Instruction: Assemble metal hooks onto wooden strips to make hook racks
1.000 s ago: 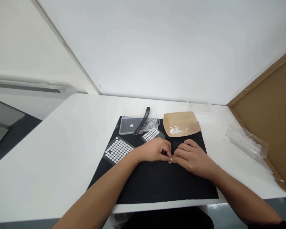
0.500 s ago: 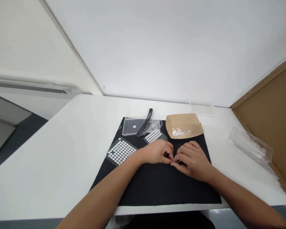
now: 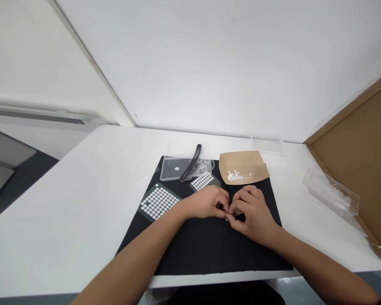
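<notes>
The fingers of the left hand (image 3: 210, 201) are pinching, thumb against forefinger, at a tiny pale piece (image 3: 227, 218), and the fingers of the right hand (image 3: 253, 215) are closing on it from the 3 o'clock side, so the two sets of tips are nearly touching; how much each is gripping cannot be told, as the fingers are hiding most of it. The piece is sitting between the tips, above the black mat (image 3: 222, 250). It is probably proving very light and easy to lose, perhaps thin enough to bend, so the edges seem the place to take hold, with light pressure. Outward from there, a brown paper tray (image 3: 241, 157) is lying at 1 o'clock, holding small white bits (image 3: 233, 175) bunched toward its near side. A small dotted sheet (image 3: 202, 181) is lying at 10 to 11 o'clock, and a larger dotted sheet (image 3: 160, 202) toward 9 o'clock, partly under the left forearm. Past them, at about 10 to 11, a shallow clear box (image 3: 169, 171) is holding a white spot on one side and a heap of slender clear slips on the other, with a curved black bar (image 3: 191, 163) resting across it. At 2 to 3 o'clock, a clear container (image 3: 332, 192) is standing on the white table (image 3: 66, 220), carrying whitish, translucent contents.
</notes>
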A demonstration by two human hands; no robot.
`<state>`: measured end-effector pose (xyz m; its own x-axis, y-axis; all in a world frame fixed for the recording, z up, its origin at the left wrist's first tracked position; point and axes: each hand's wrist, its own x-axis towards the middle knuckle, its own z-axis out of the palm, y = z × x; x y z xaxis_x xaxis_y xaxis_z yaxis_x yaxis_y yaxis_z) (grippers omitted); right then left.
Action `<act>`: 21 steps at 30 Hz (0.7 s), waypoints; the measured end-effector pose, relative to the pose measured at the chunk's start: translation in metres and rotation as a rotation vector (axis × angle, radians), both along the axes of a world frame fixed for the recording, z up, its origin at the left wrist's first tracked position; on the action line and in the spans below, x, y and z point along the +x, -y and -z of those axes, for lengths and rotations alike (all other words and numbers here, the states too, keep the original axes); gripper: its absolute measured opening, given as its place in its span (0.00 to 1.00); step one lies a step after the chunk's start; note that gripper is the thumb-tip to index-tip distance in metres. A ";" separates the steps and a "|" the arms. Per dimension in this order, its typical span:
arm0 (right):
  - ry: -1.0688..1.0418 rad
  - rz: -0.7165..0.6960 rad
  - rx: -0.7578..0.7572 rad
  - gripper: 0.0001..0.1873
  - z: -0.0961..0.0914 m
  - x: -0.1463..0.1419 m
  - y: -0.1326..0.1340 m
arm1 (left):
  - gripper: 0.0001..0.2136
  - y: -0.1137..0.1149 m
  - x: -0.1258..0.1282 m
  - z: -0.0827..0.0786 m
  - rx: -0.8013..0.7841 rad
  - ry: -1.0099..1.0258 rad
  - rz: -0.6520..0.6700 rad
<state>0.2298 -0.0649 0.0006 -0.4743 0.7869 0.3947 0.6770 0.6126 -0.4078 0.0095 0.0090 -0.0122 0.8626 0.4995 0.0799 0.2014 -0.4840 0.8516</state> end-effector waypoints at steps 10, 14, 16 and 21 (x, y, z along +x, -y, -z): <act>-0.068 0.011 -0.015 0.09 0.005 -0.003 0.000 | 0.08 -0.013 -0.039 -0.039 0.161 -0.103 -0.210; -0.054 0.006 0.009 0.09 0.003 -0.002 0.000 | 0.06 -0.021 -0.054 -0.043 0.413 -0.455 -0.351; -0.044 0.004 0.016 0.09 0.002 -0.001 0.000 | 0.06 -0.021 -0.054 -0.041 0.457 -0.585 -0.351; -0.026 -0.032 0.023 0.07 0.000 0.001 0.000 | 0.09 -0.018 -0.048 -0.041 0.506 -0.721 -0.353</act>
<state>0.2308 -0.0646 0.0009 -0.4884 0.7622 0.4249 0.6466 0.6430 -0.4103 -0.0383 0.0266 0.0283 0.5943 0.7928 -0.1347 0.8021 -0.5723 0.1706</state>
